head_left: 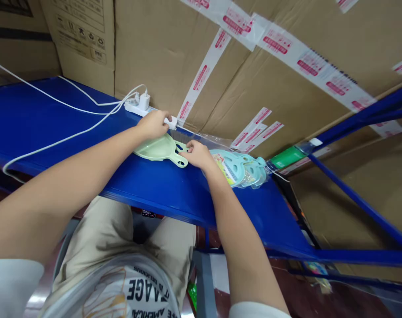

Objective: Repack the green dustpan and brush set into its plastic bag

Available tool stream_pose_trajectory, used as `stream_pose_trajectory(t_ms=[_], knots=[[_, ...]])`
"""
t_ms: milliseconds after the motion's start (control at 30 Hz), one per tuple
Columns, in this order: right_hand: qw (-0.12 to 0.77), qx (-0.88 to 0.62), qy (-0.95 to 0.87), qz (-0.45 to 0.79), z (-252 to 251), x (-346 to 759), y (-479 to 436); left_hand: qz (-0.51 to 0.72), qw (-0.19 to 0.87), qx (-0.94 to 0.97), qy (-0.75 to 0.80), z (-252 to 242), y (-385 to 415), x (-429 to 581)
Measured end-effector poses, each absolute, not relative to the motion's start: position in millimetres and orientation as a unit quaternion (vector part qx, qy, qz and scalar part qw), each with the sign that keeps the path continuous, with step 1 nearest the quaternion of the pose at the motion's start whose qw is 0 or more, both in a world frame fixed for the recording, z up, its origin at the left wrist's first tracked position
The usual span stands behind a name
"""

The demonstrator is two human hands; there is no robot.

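- The left hand (153, 125) is curled shut over the far edge of a pale green paddle-shaped scoop (161, 149), close to a white power strip (144, 108).
- The right hand (197, 153) is closed, pinching the scoop's handle end at the mouth of a clear plastic bag (204, 140).
- The scoop lies flat on the blue shelf (55, 119), mid-scene.
- Just right of the right hand sits a stack of light blue scoops (243, 170) with a printed label.
- Taped cardboard boxes (253, 79) stand along the far side.

White short sleeves, printed white T-shirt with dark lettering, beige trousers.
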State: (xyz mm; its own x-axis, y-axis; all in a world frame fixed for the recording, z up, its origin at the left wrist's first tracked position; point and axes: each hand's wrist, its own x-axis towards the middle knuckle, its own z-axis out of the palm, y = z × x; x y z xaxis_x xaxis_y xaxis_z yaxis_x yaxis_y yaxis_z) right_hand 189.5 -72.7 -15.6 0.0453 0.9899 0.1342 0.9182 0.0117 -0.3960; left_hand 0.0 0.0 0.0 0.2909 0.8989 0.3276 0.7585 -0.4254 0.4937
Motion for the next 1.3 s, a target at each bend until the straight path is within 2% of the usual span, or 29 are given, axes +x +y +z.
stream_pose_trajectory(t_ms=[200,633,800,1100,1300], knots=[[0.195,-0.706,-0.678,0.059,-16.1,186.8,-70.6,0.283,0.127,0.794,0.523,0.6,-0.3,0.0],[0.298,-0.677,-0.671,-0.060,-10.4,202.9,-71.5,0.355,0.142,0.754,0.534,-1.9,12.6,-9.1],[0.327,-0.663,-0.671,-0.051,-5.2,202.6,-74.0,0.387,0.130,0.731,0.547,-6.3,20.5,-16.6],[0.339,-0.644,-0.685,-0.035,-4.6,205.8,-75.3,0.351,0.153,0.723,0.575,8.0,8.0,-18.2],[0.373,-0.627,-0.683,0.023,-9.2,200.9,-72.1,0.331,0.161,0.720,0.587,11.7,2.7,-17.3]])
